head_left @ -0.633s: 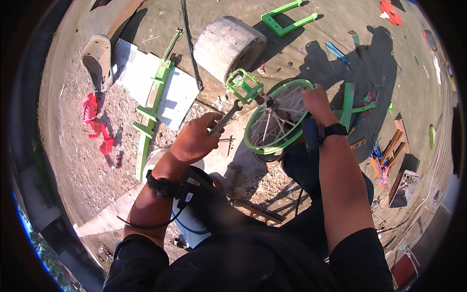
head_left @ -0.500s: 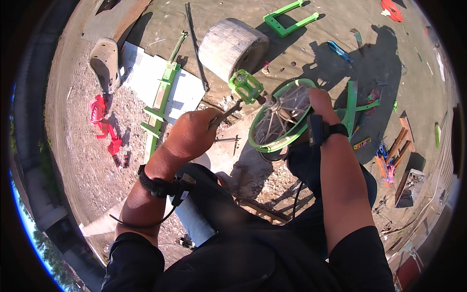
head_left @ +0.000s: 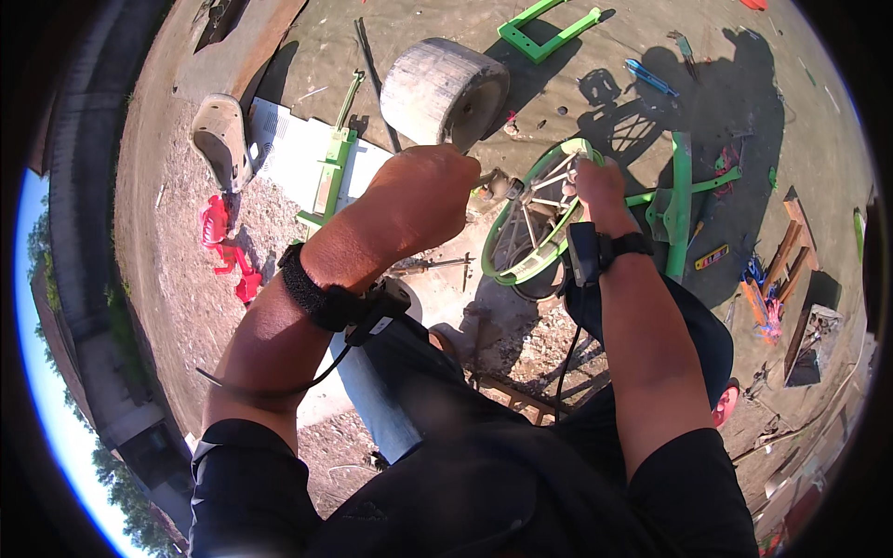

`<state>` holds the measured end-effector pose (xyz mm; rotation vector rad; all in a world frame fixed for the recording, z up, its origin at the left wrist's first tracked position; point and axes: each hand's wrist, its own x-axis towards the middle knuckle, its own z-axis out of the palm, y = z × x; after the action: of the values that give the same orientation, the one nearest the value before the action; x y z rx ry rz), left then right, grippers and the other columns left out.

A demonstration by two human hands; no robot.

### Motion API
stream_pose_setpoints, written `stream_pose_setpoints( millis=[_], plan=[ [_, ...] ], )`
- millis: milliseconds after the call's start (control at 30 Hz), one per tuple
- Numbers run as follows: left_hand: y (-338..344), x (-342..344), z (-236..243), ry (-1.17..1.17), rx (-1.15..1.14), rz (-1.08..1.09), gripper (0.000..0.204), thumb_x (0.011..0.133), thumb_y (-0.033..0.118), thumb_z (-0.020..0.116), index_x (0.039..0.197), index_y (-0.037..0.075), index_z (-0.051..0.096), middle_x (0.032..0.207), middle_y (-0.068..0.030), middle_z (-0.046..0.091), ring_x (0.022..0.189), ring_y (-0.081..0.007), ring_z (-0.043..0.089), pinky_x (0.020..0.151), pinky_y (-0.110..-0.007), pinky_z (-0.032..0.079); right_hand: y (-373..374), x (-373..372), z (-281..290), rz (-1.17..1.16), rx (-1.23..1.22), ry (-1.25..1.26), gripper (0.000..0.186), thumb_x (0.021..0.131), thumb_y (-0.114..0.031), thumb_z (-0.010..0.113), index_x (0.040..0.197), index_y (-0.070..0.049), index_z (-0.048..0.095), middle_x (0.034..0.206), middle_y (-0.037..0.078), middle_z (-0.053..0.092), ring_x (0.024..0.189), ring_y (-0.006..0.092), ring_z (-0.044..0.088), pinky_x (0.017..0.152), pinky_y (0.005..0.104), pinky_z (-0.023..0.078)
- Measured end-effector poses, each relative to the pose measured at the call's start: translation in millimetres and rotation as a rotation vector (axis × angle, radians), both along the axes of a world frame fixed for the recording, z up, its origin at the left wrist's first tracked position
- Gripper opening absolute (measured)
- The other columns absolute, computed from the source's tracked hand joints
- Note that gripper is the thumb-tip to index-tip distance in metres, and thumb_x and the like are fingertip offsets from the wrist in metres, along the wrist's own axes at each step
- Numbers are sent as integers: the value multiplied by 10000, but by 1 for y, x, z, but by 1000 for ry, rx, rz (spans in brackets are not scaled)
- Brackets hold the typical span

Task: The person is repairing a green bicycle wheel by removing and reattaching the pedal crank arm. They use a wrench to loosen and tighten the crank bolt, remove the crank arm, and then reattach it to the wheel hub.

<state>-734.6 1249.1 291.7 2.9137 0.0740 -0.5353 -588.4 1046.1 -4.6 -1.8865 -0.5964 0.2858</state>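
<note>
My left hand (head_left: 423,195) is closed, its back turned up, in front of the pedal end of a small green-rimmed wheel (head_left: 523,277). The earlier frame shows a wrench in this fist; now my hand hides most of it. Behind the knuckles the green pedal is almost wholly covered, with only the metal axle stub (head_left: 507,189) showing between fist and hub. My right hand (head_left: 600,191) grips the wheel's far right rim, fingers wrapped over it. The wheel stands tilted above my right knee, its pale spokes facing up and left.
A worn grey roller (head_left: 428,88) lies beyond my left hand. Green metal frame parts (head_left: 330,177) rest on a white board at left, and a green bracket (head_left: 549,37) lies far ahead. A red part (head_left: 216,223) and a grey seat shell (head_left: 221,139) sit left; wooden pieces (head_left: 791,242) lie right.
My left hand has moved right and up with the wrench, from beside the pedal to in front of it, covering it. My right hand keeps hold of the rim; the wheel has tilted slightly.
</note>
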Motion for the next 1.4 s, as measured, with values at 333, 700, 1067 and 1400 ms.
stream_pose_setpoints(
  millis=[333, 700, 1067, 1400],
  plan=[
    [-6, 61, -15, 168, 115, -289, 107, 737, 108, 630, 727, 51, 720, 768, -158, 685, 736, -379, 670, 640, -455, 537, 27, -12, 90, -459, -101, 721, 205, 876, -96, 581, 1024, 38, 629, 805, 94, 651, 649, 186, 656, 502, 308, 579],
    [-19, 97, -26, 361, 236, -371, 162, 739, 108, 611, 800, 35, 742, 838, -162, 703, 795, -369, 685, 675, -441, 543, 29, -13, 81, -462, -89, 701, 187, 868, -118, 619, 979, 32, 623, 729, 69, 641, 574, 177, 638, 481, 300, 550],
    [-13, 96, -19, 505, 141, -224, 141, 713, 75, 615, 704, -13, 725, 701, -174, 684, 671, -329, 683, 629, -426, 537, 31, -13, 88, -477, -162, 684, 207, 848, -139, 618, 909, 59, 621, 729, 102, 661, 590, 208, 659, 521, 319, 558],
    [-15, 119, -22, 607, 116, -141, 163, 780, 50, 608, 696, -48, 707, 698, -140, 695, 666, -247, 714, 611, -402, 548, 26, -11, 86, -449, -138, 699, 238, 849, -149, 604, 919, 78, 613, 752, 130, 669, 614, 231, 675, 532, 334, 562]
  ],
)
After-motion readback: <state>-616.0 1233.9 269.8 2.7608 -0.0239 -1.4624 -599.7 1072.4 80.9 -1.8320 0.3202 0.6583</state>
